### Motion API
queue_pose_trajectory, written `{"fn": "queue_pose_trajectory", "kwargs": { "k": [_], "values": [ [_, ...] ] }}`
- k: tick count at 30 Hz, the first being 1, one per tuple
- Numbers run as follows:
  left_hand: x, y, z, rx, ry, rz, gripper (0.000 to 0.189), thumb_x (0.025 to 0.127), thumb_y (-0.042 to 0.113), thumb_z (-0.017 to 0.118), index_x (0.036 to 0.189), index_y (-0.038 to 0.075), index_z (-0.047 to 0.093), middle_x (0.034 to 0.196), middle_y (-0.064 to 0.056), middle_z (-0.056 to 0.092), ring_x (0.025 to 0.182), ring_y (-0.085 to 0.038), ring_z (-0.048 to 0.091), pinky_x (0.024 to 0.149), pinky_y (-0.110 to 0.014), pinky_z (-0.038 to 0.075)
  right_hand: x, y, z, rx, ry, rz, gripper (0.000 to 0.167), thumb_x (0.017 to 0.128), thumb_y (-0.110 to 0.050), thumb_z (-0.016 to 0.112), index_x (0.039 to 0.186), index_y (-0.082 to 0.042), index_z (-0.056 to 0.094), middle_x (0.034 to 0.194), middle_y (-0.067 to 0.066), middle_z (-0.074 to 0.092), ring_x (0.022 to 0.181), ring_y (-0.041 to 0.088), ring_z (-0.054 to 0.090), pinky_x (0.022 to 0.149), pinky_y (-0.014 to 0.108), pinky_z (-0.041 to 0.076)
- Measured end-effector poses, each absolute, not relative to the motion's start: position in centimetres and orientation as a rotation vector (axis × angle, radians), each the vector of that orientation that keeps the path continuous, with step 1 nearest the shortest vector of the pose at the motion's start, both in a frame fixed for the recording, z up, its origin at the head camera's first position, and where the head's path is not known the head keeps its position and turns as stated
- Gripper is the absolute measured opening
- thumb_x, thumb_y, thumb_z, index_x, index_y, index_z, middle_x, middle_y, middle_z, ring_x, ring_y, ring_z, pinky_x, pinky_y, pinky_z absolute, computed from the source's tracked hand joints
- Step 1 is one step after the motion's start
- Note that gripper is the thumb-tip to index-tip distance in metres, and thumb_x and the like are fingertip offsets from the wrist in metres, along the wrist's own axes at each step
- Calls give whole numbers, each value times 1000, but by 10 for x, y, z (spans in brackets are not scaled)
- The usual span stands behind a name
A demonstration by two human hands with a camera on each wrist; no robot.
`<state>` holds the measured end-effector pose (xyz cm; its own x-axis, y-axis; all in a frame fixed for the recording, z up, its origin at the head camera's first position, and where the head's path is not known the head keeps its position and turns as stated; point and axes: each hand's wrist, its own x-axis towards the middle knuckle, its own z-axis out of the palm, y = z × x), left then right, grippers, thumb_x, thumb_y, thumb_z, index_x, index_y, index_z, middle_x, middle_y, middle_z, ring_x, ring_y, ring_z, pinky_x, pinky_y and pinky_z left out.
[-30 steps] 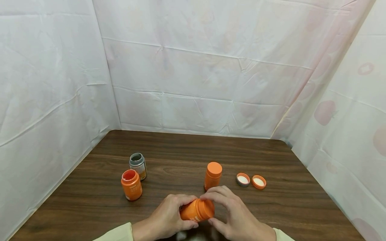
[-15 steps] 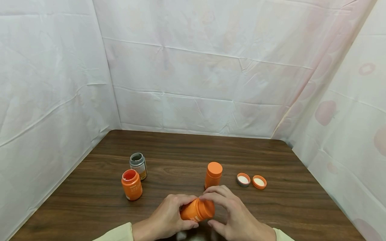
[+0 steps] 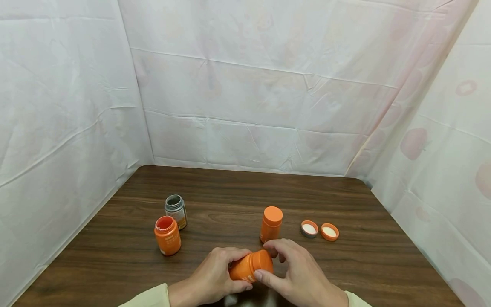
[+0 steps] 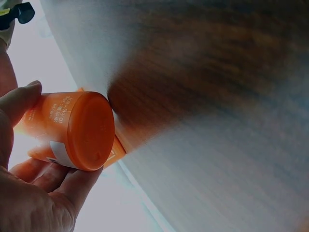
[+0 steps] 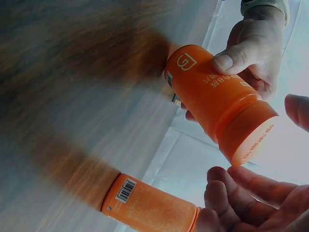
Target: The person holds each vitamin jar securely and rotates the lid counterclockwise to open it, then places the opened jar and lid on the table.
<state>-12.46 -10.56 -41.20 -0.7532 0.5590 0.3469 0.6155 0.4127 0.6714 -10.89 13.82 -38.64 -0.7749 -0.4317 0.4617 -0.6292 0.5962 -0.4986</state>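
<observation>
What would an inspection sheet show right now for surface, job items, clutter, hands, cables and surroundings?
Surface: dark wood-grain table.
Job items: tilted capped bottle, held; standing capped bottle; open orange bottle; open grey bottle; upturned grey cap; upturned orange cap.
Clutter: nothing seen.
Hands: left hand grips the tilted capped bottle; right hand is at its lid, thumb apart from it.
Cables: nothing seen.
Surroundings: white sheeting with faint printed shapes behind and at both sides.

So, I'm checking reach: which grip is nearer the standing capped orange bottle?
Right: the right grip is just in front of the standing bottle; the left grip is farther, front-left.
</observation>
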Motion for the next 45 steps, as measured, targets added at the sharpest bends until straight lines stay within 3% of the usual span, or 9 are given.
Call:
{"fn": "queue_pose_trajectory", "kwargs": {
  "k": [6, 15, 23, 31, 41, 45],
  "values": [
    [-125, -105, -412, -1088, -2568, -1278, 48, 75, 19, 93, 116, 27, 71, 101, 17, 68, 83, 2, 60, 72, -19, 52, -110, 137, -385, 827, -2605, 986, 36, 88, -58, 74, 109, -29, 68, 89, -20, 59, 76, 4, 52, 65, 22, 46],
    [-125, -106, -412, -1100, -2553, -1286, 48, 75, 18, 93, 116, 27, 71, 101, 17, 68, 82, 2, 59, 72, -19, 52, -112, 137, -386, 926, -2552, 1019, 34, 89, -49, 78, 111, -26, 69, 89, -19, 60, 74, 0, 52, 64, 21, 47],
    [-125, -106, -412, -1096, -2571, -1287, 47, 76, 19, 93, 117, 26, 71, 102, 17, 68, 82, 1, 60, 72, -19, 52, -114, 141, -386, 1077, -2449, 1032, 38, 89, -38, 81, 121, -24, 66, 105, -18, 63, 86, 2, 56, 74, 27, 53],
    [-125, -106, -412, -1088, -2583, -1273, 48, 76, 20, 93, 118, 25, 71, 104, 16, 69, 85, 2, 60, 74, -19, 52, -115, 144, -385, 1207, -2358, 1023, 55, 86, -23, 86, 134, -25, 61, 118, -11, 63, 101, 8, 61, 82, 32, 56],
    [-125, -107, -413, -1088, -2573, -1262, 51, 75, 20, 93, 121, 24, 71, 106, 14, 70, 86, 2, 61, 74, -19, 53, -116, 145, -382, 1244, -2374, 962, 68, 75, -7, 89, 134, -25, 62, 126, -14, 62, 112, 7, 57, 91, 29, 52],
    [-125, -106, -413, -1092, -2562, -1258, 51, 75, 20, 93, 120, 24, 71, 106, 14, 70, 86, 2, 61, 74, -19, 53, -119, 144, -382, 1305, -2291, 924, 72, 68, 3, 87, 131, -21, 64, 127, -8, 61, 114, 11, 56, 92, 28, 51]
  ]
}}
